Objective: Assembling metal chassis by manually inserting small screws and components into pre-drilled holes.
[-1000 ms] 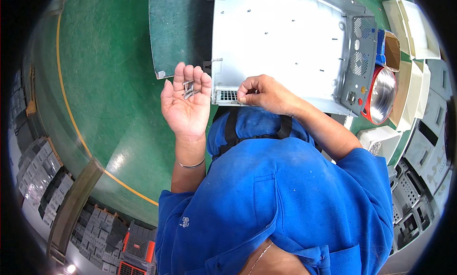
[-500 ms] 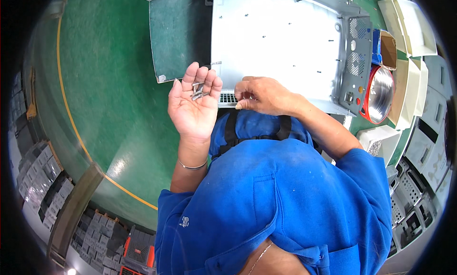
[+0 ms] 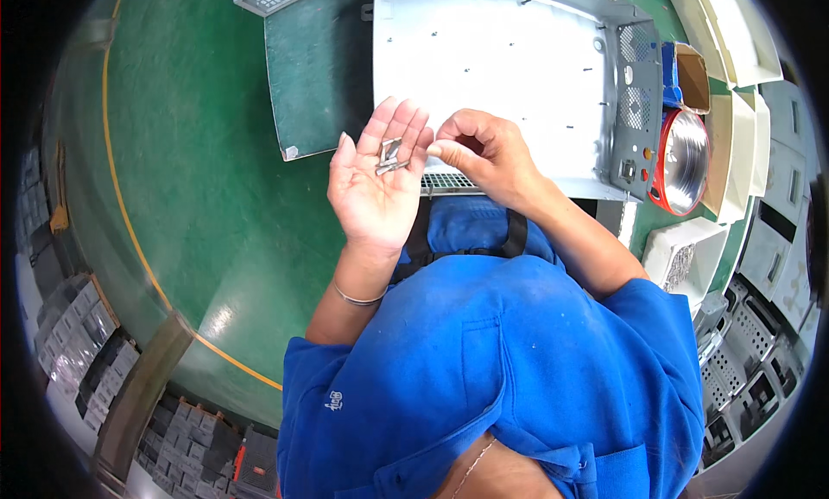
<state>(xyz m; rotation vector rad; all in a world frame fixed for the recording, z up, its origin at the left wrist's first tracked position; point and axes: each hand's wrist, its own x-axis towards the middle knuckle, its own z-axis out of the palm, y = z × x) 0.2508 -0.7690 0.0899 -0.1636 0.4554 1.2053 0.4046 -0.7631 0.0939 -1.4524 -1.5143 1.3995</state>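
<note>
Palm up, my left hand (image 3: 373, 197) cups several small silver metal pins (image 3: 391, 164) at the base of its fingers. My right hand (image 3: 490, 156) is just to the right, thumb and forefinger closed in a pinch beside the left fingertips; whatever lies between them is too small or hidden to make out. Both hands are over the near edge of a large pale metal chassis panel (image 3: 484, 89), dotted with small upright studs. Below the hands a strip of vent grille (image 3: 449, 181) runs along that near edge.
A dark green board surface (image 3: 315, 85) lies left of the chassis. On the right stand a round red-rimmed metal bowl (image 3: 686, 162), a cardboard box (image 3: 692, 76), cream bins (image 3: 734, 154) and a white tray of small metal parts (image 3: 682, 262). Stacked grey parts (image 3: 186, 438) sit at the lower left.
My left hand has shifted right and slightly up, the pins still in it. My right hand has lifted off the chassis' near edge and moved up beside the left fingertips.
</note>
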